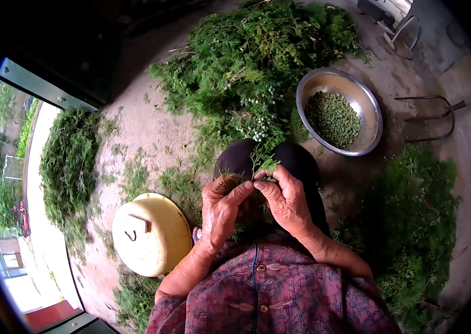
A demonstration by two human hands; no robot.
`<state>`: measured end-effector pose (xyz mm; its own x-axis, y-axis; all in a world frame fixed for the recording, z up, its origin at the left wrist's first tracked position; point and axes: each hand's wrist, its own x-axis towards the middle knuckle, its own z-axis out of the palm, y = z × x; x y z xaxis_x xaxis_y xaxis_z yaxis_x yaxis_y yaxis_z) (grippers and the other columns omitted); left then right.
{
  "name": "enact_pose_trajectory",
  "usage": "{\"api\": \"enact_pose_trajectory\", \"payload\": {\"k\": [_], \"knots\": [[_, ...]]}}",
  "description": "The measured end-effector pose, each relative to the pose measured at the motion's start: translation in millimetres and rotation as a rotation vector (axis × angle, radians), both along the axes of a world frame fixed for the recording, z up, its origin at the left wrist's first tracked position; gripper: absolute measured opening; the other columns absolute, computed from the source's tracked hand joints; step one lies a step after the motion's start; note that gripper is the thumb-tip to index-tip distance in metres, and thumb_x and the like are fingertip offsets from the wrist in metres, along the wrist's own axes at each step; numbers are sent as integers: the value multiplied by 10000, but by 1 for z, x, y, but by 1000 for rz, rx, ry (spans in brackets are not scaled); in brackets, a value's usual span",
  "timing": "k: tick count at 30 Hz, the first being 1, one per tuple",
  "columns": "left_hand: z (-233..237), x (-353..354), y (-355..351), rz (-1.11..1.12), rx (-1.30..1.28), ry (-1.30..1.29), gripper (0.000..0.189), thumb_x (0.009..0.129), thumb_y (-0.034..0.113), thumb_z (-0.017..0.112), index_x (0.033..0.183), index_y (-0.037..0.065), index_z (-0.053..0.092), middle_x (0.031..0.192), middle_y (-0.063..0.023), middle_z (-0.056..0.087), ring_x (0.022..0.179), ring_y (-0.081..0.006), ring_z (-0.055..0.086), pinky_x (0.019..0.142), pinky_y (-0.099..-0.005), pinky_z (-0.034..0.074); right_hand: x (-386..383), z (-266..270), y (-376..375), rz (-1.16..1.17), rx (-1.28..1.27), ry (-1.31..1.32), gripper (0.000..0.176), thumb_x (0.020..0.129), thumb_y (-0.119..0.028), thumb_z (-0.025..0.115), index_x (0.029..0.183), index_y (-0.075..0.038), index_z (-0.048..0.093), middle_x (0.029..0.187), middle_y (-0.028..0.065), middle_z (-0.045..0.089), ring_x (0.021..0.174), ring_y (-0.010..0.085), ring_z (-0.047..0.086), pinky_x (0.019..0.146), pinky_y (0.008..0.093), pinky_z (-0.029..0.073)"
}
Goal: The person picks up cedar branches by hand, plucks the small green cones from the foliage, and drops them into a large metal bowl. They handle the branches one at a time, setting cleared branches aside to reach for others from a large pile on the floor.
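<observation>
Above my lap, a small green evergreen sprig (263, 161) stands up between my fingertips. My left hand (223, 209) is closed, its thumb and forefinger pinching the sprig's lower end. Close against it, my right hand (286, 201) pinches the same spot from the other side. Whether a berry lies between the fingertips is hidden. Beyond my knees spreads a large heap of evergreen branches (246, 61) with pale bluish berries. A metal bowl (370, 114) to its right holds many green berries (334, 119).
An upturned cream-coloured basin (146, 236) sits left of me, a small block on it. Cut greenery lies in a left pile (70, 167) and a right pile (408, 222). A metal fork (449, 114) rests on the floor at right. A doorway opens at far left.
</observation>
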<state>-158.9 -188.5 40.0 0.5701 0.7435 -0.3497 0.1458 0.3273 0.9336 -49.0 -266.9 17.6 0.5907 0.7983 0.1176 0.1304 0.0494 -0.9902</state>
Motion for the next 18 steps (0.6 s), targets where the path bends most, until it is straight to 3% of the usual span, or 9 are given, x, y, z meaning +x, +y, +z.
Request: {"api": "enact_pose_trajectory", "payload": {"k": [4,7,8,9,11,13,14,17,18], "knots": [[-3,5,-5,-52,-43,4,123,797,157,648,748,54,600,585,29,542,459,-42,432,418,-195,305,5,-15,1,-87,-58,-86,184,842,-173,610,798,-11,534,624,31,527,555,103,478,523,264,422],[-5,1,-3,-58,-92,19,141,816,192,629,790,57,598,603,27,542,472,-52,427,438,-203,330,16,-23,5,-256,-12,130,203,854,-183,598,759,-19,525,582,-13,479,506,66,402,457,243,367],[-4,-1,-1,-26,-131,-1,140,813,192,632,796,57,598,602,26,542,468,-54,428,435,-205,329,27,-24,3,-215,35,615,203,865,-208,583,757,-43,534,577,-48,470,485,44,407,429,198,323],[-4,-2,0,7,-170,-18,139,811,193,635,803,58,598,601,26,542,464,-56,429,431,-206,328,37,-21,-5,-94,33,814,172,871,-225,570,793,-72,555,614,-45,483,472,42,428,422,167,307],[-6,0,3,54,-194,-35,141,799,188,649,811,60,591,605,23,551,466,-61,453,423,-200,329,33,-18,-5,11,39,795,191,881,-270,541,843,-83,556,675,-28,529,509,64,468,406,195,327],[-1,3,0,100,-217,-41,138,794,182,654,801,61,588,609,22,556,476,-61,469,423,-194,332,22,-11,-3,56,-2,941,196,882,-266,537,861,-73,567,748,-12,557,593,72,512,452,202,363],[-2,3,0,110,-214,-59,129,791,172,657,789,61,591,616,21,560,481,-63,485,420,-195,339,22,-15,-5,160,45,992,235,858,-283,573,945,-65,565,826,9,576,660,88,534,497,209,387],[-3,3,2,134,-137,-104,118,792,162,657,794,59,600,617,19,561,473,-62,481,418,-201,344,21,-16,-9,336,157,1056,332,807,-295,640,1018,-58,540,857,32,572,659,104,542,508,219,402],[-5,3,2,143,-126,-108,116,793,160,656,793,58,600,614,18,560,472,-61,479,419,-201,345,20,-14,-9,326,135,1019,448,747,-275,707,1079,-47,511,859,43,559,674,84,529,521,208,407]]}}
